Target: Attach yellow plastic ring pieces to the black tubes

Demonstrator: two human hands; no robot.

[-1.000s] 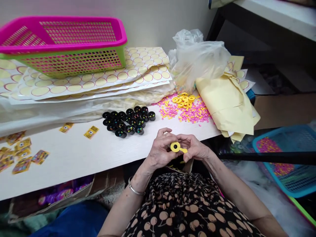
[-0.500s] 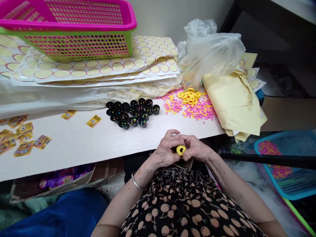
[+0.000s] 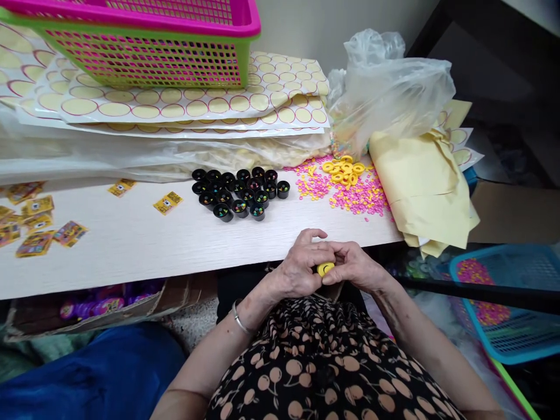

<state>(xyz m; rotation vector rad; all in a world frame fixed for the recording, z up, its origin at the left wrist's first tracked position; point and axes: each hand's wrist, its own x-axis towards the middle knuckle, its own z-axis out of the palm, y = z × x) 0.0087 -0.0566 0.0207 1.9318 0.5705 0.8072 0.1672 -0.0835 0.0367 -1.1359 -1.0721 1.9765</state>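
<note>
My left hand (image 3: pixel 300 268) and my right hand (image 3: pixel 356 266) meet just below the table's front edge, both pinched on one small yellow ring piece (image 3: pixel 325 268). Only a sliver of the piece shows between the fingertips. On the white table (image 3: pixel 131 245) ahead stands a cluster of several small black cups (image 3: pixel 240 192) with coloured beads inside. To its right lie scattered pink and yellow beads (image 3: pixel 350 198) and a pile of yellow rings (image 3: pixel 343 169).
A pink and green basket (image 3: pixel 144 41) rests on stacked sheets of round stickers (image 3: pixel 196 108) at the back. A clear plastic bag (image 3: pixel 385 93) and yellow paper (image 3: pixel 420 186) lie at the right. Small yellow cards (image 3: pixel 35 224) dot the left. A blue basket (image 3: pixel 511 297) sits lower right.
The yellow piece showed its black hole and a tab; now my fingers cover most of it. The view has tilted down and shifted right slightly.
</note>
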